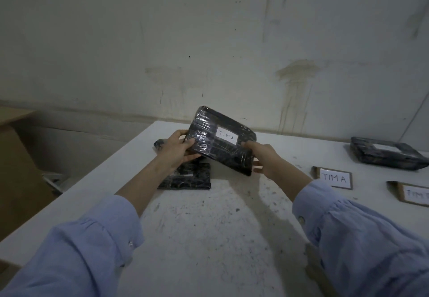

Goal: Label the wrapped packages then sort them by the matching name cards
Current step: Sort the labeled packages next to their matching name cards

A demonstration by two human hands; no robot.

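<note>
Gripping the TIMA package (220,141) at both ends, left hand (177,151) and right hand (263,157) hold it tilted above the bench (209,227); matching TIMA card (334,177) lies rightward, nearer the right hand.

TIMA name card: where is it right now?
Head view, right side: the TIMA name card lies on the table, right of the held package, beside another card.

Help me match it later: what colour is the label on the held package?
White label, dark handwritten TIMA; the head view shows it best.
</note>
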